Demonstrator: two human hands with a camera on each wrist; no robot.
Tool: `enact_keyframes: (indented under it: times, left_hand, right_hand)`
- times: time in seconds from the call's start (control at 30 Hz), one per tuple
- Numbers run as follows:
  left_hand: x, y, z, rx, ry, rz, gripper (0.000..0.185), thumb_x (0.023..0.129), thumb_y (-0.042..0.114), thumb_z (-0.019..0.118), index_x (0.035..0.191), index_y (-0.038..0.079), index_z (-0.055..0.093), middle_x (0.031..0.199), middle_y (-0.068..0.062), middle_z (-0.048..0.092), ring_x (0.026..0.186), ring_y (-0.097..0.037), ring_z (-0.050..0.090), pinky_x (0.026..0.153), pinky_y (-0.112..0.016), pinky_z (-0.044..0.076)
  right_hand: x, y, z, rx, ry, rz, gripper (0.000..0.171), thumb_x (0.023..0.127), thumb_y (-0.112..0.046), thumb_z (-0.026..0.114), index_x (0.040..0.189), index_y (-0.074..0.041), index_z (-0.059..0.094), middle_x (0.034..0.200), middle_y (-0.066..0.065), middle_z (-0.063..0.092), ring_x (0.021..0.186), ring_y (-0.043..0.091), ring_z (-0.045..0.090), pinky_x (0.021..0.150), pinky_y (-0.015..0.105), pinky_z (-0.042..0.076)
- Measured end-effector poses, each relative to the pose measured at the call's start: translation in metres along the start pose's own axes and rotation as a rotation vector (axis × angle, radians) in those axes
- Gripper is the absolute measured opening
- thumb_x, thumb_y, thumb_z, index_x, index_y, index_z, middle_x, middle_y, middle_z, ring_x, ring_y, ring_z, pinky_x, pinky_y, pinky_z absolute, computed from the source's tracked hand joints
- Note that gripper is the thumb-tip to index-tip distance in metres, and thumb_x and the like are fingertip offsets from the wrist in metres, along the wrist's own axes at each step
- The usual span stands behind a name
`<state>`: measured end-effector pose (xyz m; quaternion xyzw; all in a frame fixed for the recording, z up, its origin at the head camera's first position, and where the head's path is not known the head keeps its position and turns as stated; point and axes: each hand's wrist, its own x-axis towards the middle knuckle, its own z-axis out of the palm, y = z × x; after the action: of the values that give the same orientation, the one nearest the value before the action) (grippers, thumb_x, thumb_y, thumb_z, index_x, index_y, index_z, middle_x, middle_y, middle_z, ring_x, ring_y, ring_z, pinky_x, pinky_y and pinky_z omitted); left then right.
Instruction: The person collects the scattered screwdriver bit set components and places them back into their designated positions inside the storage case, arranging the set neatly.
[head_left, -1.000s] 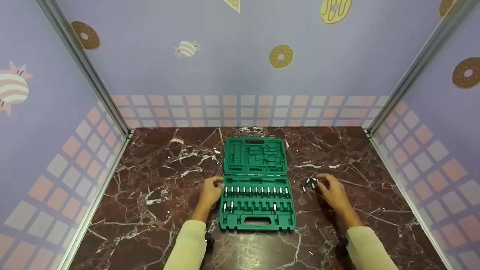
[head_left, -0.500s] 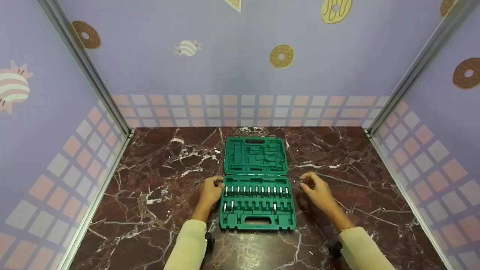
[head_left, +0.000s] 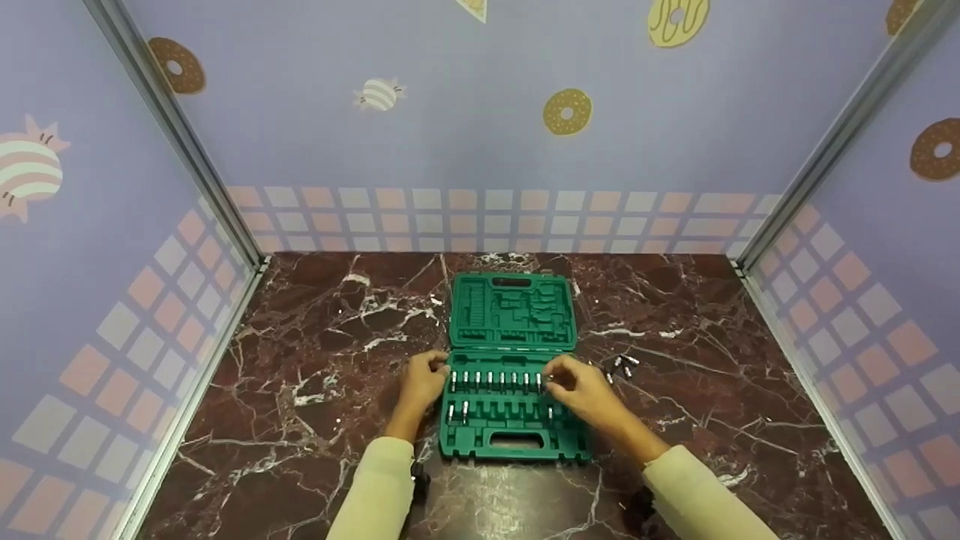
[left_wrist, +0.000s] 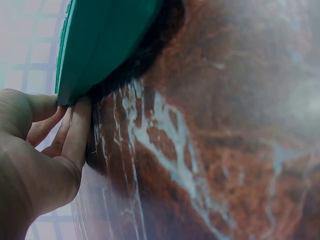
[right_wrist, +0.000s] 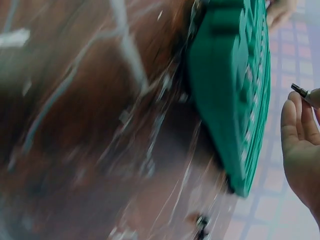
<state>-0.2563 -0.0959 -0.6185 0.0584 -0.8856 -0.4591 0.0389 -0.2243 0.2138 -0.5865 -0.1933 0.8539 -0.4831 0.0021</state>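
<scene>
On the marble tabletop lies an opened green tool case, its moulded lid folded back. Silver-and-black bit sockets fill much of the upper row; a few stand in the lower row. My left hand holds the case's left edge with thumb and fingertips, as the left wrist view shows at the case wall. Over the right part of the case, my right hand pinches a small bit socket, dark tip showing past the fingers. That hand hides the right end of the upper row in the head view.
Several loose bit sockets lie on the table right of the case. Patterned panels with metal corner posts enclose the table at the back and both sides.
My right hand has picked up a bit socket from the loose group and moved left with it, over the case. The left hand stays at the case's left edge.
</scene>
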Motion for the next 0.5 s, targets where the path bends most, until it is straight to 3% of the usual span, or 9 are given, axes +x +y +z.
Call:
enact_keyframes:
  times: [0.37,0.5]
  left_hand:
    - [0.000,0.002,0.001,-0.009,0.014,0.003,0.019,0.095,0.007,0.071,0.113,0.006,0.078,0.098,-0.011,0.075,0.092,-0.028,0.069,0.086,-0.049,0.054]
    - [-0.001,0.002,0.001,-0.012,0.036,0.019,0.017,0.093,0.004,0.072,0.109,0.004,0.079,0.095,-0.012,0.076,0.091,-0.029,0.070,0.086,-0.049,0.054]
  right_hand:
    - [0.018,-0.035,0.033,0.015,-0.231,-0.021,0.012,0.098,-0.012,0.071,0.110,-0.011,0.070,0.107,0.002,0.073,0.096,0.017,0.071,0.080,0.029,0.058]
    - [0.023,-0.041,0.042,0.002,-0.273,-0.040,0.012,0.096,-0.011,0.073,0.108,-0.008,0.071,0.103,0.002,0.075,0.094,0.016,0.072,0.080,0.028,0.058]
